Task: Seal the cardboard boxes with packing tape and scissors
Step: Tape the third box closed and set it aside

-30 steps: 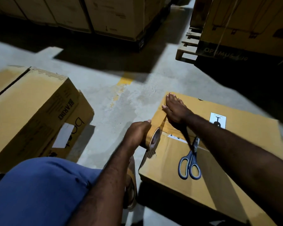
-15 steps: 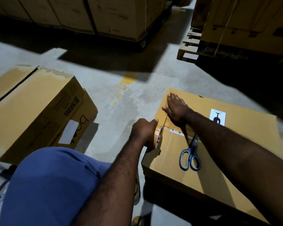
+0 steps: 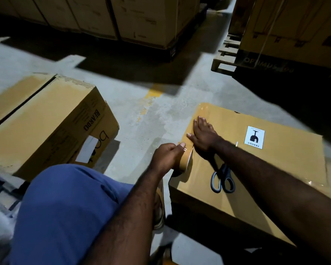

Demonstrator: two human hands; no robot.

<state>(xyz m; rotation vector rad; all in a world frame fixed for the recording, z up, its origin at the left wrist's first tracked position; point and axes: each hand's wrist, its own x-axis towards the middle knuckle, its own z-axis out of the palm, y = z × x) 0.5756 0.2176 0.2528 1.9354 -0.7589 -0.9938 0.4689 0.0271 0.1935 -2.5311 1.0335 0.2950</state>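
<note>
Now the left hand (image 3: 167, 156) grips the tape roll (image 3: 186, 163) at the box's (image 3: 275, 169) left edge, right hand (image 3: 203, 136) pressing flat, scissors (image 3: 222, 179) beside.

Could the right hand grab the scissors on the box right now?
Probably yes: the scissors lie on the cardboard box, handles uncovered, just beneath the right forearm, and the right hand rests flat nearby, holding nothing.

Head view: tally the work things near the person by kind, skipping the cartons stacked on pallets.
cardboard boxes: 2, the taped box and the left box
tape roll: 1
scissors: 1
Total: 4
</note>
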